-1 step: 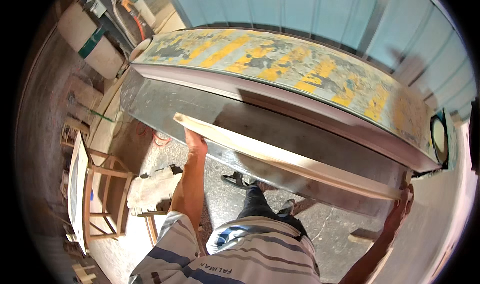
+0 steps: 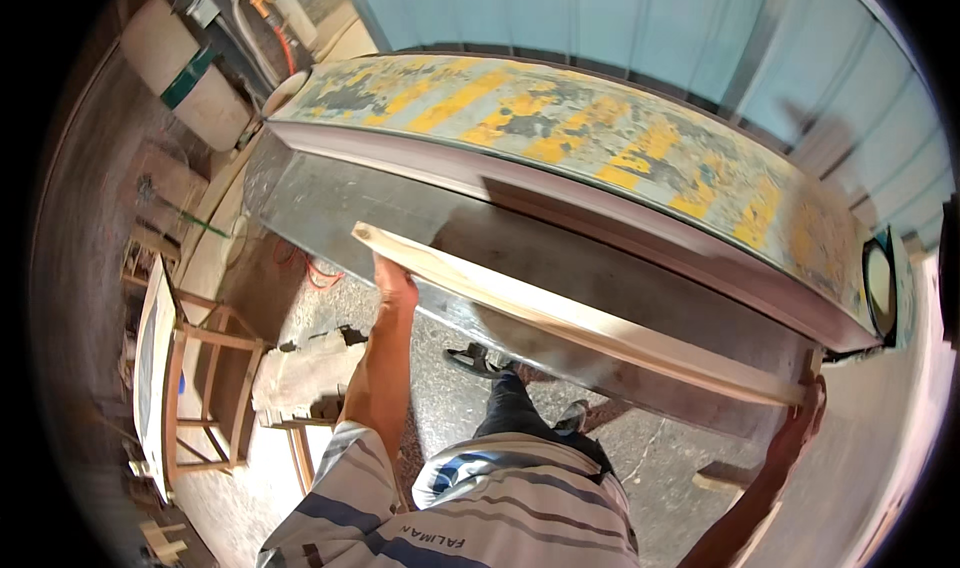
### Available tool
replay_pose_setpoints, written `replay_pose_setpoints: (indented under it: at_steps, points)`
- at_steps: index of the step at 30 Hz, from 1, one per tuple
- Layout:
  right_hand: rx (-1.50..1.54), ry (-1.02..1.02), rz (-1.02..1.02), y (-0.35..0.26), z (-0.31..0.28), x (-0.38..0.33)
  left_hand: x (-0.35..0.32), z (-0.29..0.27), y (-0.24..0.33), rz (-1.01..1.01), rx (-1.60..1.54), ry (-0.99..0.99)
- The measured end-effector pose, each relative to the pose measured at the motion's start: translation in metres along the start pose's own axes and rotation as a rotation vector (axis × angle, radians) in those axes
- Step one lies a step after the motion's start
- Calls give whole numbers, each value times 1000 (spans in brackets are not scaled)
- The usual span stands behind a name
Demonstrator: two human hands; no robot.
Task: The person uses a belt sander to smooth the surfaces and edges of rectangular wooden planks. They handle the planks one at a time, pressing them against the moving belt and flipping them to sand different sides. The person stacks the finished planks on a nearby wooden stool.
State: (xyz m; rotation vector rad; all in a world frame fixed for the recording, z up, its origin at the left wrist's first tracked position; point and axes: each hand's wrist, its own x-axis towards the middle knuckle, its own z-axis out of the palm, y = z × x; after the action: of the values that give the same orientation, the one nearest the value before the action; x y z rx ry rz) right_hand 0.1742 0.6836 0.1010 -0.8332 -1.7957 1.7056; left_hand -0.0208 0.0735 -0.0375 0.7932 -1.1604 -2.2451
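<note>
A long, pale wooden board [image 2: 560, 313] is held above a grey metal table [image 2: 330, 203], slanting from far left to near right. My left hand [image 2: 396, 278] grips it near its far-left end, the fingers mostly hidden behind the wood. Around the right end is my right hand [image 2: 808, 408], its fingers partly hidden at the end. Next to that hand a short piece of wood [image 2: 814, 360] stands up; I cannot tell whether it is joined to the board. Beyond the table runs a long pinkish band [image 2: 600, 198], apart from the board.
Above the band lies a worn cover [image 2: 540, 118] with yellow stripes, with a round drum [image 2: 880, 283] at its right end. Pale blue panels [image 2: 600, 18] stand behind. At left are a wooden stool-like frame [image 2: 210, 398] and stacked wood [image 2: 310, 378]. A wood block [image 2: 722, 475] lies on the floor.
</note>
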Motion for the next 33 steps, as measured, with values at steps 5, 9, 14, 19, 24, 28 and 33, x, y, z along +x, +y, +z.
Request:
replay_pose_setpoints:
  at_steps: [5, 9, 14, 19, 24, 28, 33]
  points:
    - [93, 51, -1, 14, -8, 9, -3, -17, 4, -35, 54, -111]
    - [144, 51, 36, 13, -10, 16, -40, 9, 29, 3, -54, -41]
    - [211, 33, 49, 16, -15, 15, -61, 16, 69, 143, 15, -219]
    - [243, 37, 69, 17, -14, 13, -85, 45, 91, 300, 257, -262]
    - [330, -30, 25, 10, -4, 7, -85, 47, 92, 280, 314, -175]
    - [320, -11, 26, 10, -9, 9, -73, 45, 92, 201, 391, -150]
    - [311, -5, 20, 10, -6, 5, -65, 43, 94, 149, 390, -142]
